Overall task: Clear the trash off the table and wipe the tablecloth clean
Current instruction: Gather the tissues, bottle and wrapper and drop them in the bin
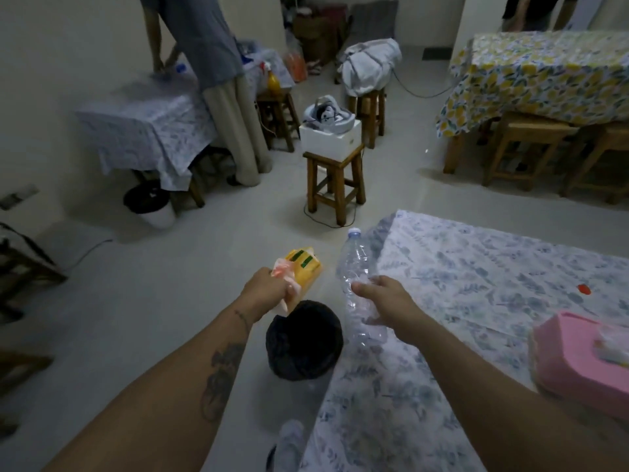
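My left hand (269,287) grips a yellow snack wrapper (306,267) together with a crumpled pinkish tissue, held above the floor just beyond a trash bin lined with a black bag (304,340). In my right hand (386,301) is an empty clear plastic bottle (357,277) with a white cap, upright over the table's left edge, beside the bin. The table carries a white tablecloth with a blue leaf print (476,301). A small red scrap (584,289) lies on the cloth at the right.
A pink tissue box (578,356) sits on the table's right side. A wooden stool (335,178) with a white box stands ahead. Another person stands at a covered table (146,124) at the left, a second bin (149,202) under it. A lemon-print table (544,73) is at the right.
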Tool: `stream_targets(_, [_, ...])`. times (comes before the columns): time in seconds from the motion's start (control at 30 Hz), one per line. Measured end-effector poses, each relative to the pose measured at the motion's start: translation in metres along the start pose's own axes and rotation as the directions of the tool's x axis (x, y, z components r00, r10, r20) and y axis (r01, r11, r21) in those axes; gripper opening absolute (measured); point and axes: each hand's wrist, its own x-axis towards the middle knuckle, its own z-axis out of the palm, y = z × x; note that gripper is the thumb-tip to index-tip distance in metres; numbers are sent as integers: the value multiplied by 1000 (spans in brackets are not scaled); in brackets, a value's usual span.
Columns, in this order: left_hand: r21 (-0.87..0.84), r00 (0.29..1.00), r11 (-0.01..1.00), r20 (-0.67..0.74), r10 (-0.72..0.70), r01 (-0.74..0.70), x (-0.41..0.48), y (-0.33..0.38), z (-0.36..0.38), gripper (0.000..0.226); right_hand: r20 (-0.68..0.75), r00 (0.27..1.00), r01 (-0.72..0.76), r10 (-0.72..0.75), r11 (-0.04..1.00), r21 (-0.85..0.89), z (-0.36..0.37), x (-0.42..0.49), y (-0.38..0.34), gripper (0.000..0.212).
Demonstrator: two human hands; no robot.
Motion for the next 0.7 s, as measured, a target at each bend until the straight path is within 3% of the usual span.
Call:
stream_targets(0.1, [-28, 993, 995, 63, -95, 97, 38, -18, -8, 52, 9, 999, -53, 53, 998, -20, 36, 33, -1, 33])
stream_targets(0.2, [-49, 974, 979, 121, -190, 197, 108, -48, -3, 82, -81, 988, -140, 135, 989, -54, 71, 83, 17, 60])
stream_targets(0.37, [49, 934, 950, 174, -312, 309, 239, -118, 39, 90, -263, 925, -298, 274, 953, -57, 118, 192, 80, 46])
stream_targets(0.53, [153, 868, 917, 297, -398, 368, 347, -228, 97, 104, -388, 796, -520, 463, 853, -48, 152, 289, 178, 23])
stream_targets(0.63, [158, 848, 911, 332, -413, 381, 404, -315, 137, 100, -389, 752, -601, 532, 796, -74, 165, 328, 226, 33])
stream_targets(0.7, [129, 832, 906, 361, -422, 403, 406, -316, 142, 95, -377, 743, -619, 552, 781, -77, 172, 345, 246, 49])
